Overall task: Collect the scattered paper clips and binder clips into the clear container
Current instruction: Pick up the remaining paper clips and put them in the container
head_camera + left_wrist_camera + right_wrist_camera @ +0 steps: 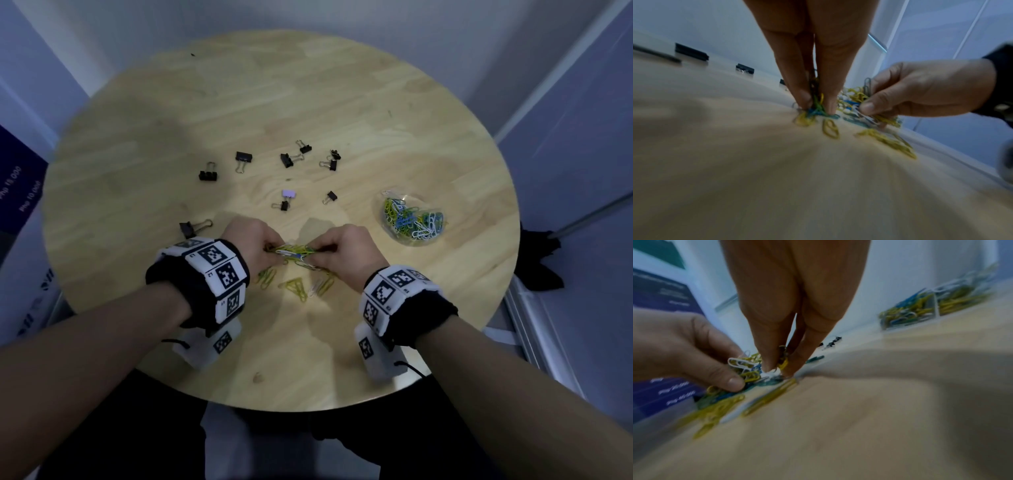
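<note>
While clips fill container (383,209) (clear), hands (294,246) pinch more

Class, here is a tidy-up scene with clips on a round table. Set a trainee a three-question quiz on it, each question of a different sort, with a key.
1. True or false: both hands pinch the paper clip bundle.
2. The clear container lies nearer which hand: A left hand, B right hand?
3. Fill in: the one binder clip that is not black is ____.

Key: 1 true; 2 B; 3 purple.

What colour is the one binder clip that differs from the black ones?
Pale purple binder clip; the head view shows it best.
</note>
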A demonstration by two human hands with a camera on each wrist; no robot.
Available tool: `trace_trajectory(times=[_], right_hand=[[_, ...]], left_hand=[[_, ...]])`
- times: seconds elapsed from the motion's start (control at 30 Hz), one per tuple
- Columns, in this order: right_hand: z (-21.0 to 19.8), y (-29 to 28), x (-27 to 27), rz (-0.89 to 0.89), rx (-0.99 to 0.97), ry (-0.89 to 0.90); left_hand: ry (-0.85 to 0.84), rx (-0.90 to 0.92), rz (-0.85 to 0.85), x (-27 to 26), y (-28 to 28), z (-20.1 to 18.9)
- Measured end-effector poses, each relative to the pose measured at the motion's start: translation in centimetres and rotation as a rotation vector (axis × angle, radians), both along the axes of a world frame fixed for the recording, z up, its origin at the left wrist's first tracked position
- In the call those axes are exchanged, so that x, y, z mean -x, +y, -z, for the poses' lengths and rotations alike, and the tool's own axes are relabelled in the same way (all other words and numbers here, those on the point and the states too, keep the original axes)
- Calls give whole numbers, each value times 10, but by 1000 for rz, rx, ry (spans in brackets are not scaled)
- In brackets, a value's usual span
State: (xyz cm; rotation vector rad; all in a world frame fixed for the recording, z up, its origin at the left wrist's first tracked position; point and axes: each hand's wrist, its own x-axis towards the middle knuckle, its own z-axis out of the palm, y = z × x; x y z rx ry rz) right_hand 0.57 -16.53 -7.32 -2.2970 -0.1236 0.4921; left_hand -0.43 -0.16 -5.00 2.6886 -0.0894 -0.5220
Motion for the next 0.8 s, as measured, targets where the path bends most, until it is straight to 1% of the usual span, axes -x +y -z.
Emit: trace_trajectory(times=[0.13,0.2,0.37,0.47,0.53,0.6,0.67,0.8], right_hand=[[2,-11,-4,191,-196,105],[0,-19,-5,230,-273,129],[-15,-44,-7,274,-352,127],[-24,-61,-10,362,-370,61],[-28,-74,-13,448,-393,-9],[-30,-87,-17,532,-374,-92],[-28,-101,-23,625,-358,-151],[-16,-119,-29,831,-361,-185]], left_hand=[[95,57,-98,-10,5,-9],[149,113,-165,-15,8,-13],[225,322,-343,-22,8,-22],[222,383,-384,-25,2,-26],[217,394,-393,-26,-5,-30],[223,412,-394,-28,-12,-32],[231,425,-387,-29,-18,-32],[230,436,-404,-32,-24,-29]])
